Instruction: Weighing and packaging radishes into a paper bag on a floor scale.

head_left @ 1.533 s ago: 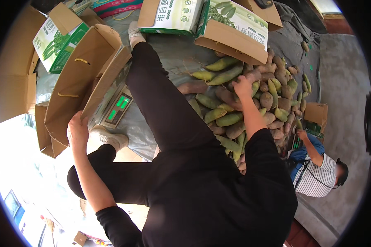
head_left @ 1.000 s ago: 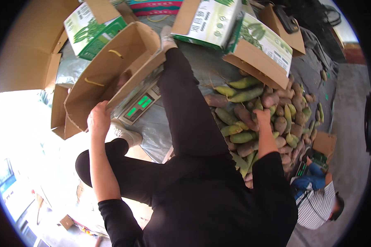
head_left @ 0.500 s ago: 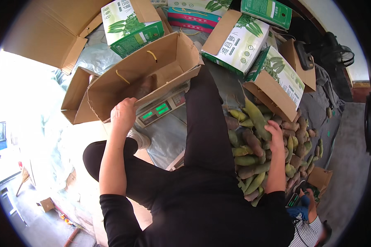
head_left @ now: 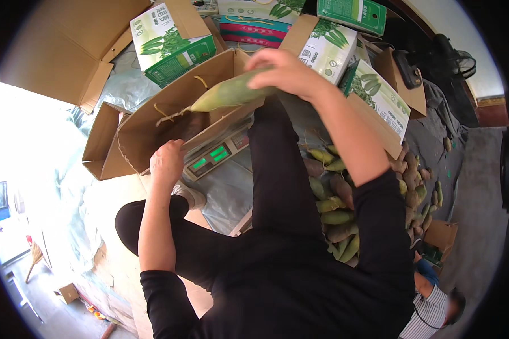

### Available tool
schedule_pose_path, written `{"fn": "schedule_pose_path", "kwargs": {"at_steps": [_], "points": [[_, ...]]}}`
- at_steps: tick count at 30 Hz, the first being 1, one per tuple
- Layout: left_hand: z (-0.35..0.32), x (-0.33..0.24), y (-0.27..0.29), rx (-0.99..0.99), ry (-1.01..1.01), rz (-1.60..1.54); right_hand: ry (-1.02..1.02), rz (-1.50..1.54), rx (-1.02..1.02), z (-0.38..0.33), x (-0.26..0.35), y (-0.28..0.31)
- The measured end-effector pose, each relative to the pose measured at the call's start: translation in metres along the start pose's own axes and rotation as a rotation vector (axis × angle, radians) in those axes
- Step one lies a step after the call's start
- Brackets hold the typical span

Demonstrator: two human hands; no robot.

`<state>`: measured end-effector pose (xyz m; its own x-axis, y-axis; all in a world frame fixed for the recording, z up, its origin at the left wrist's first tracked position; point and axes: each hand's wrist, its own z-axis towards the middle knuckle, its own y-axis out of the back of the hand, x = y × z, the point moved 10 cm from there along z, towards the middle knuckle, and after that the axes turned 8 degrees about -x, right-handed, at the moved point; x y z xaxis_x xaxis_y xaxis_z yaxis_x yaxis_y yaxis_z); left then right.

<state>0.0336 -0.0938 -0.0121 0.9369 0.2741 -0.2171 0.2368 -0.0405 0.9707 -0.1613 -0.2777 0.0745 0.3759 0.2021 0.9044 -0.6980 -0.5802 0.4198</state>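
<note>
My right hand (head_left: 283, 70) is closed around the thick end of a long green radish (head_left: 223, 95). The radish hangs over the open cardboard box (head_left: 223, 65), its thin root pointing left. With the fingers of my left hand (head_left: 167, 163) I grip the box's near rim at its left end. Inside the box, partly in shadow, lies a brownish radish (head_left: 195, 124). Yellow cord handles show on its far wall. The box rests by or on a digital scale (head_left: 212, 160) with lit green displays. A pile of green and soil-brown radishes (head_left: 339, 217) lies right of my leg.
Printed green-and-white cartons (head_left: 172, 48) stand beyond the box, and more lean at the right, one open carton (head_left: 382, 104) beside the pile. A black fan (head_left: 458, 65) stands far right. Another person (head_left: 427, 311) works at lower right near a small carton.
My right hand has carried the green radish up and left from the pile to above the box. My left hand stays on the rim. The view has shifted slightly.
</note>
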Motion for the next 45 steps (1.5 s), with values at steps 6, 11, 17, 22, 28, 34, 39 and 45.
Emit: {"fn": "schedule_pose_path", "kwargs": {"at_steps": [6,11,17,22,28,34,39,45], "points": [[0.001,-0.002,0.000,-0.023,-0.026,0.013,0.061,-0.459,0.240,0.048,-0.015,-0.106],[-0.004,-0.004,0.007,-0.042,-0.044,0.004,-0.010,-0.645,0.364,0.055,-0.051,-0.162],[-0.001,-0.006,-0.001,0.008,-0.057,0.012,0.174,-0.578,-0.030,0.029,-0.031,-0.128],[0.002,0.001,-0.009,0.061,-0.012,-0.041,0.350,-0.125,-0.406,-0.040,-0.026,-0.022],[0.003,-0.005,-0.007,0.066,-0.013,-0.036,-0.203,-0.320,-0.625,-0.175,-0.206,0.100],[0.002,0.003,-0.009,0.048,-0.026,-0.032,-0.720,-0.568,-0.630,-0.358,-0.344,0.141],[0.005,-0.005,-0.010,0.041,-0.063,-0.037,-0.927,-0.637,-0.663,-0.449,-0.374,0.136],[-0.001,0.011,-0.005,0.047,0.029,-0.065,-1.133,-0.756,-0.322,-0.452,-0.373,0.087]]}}
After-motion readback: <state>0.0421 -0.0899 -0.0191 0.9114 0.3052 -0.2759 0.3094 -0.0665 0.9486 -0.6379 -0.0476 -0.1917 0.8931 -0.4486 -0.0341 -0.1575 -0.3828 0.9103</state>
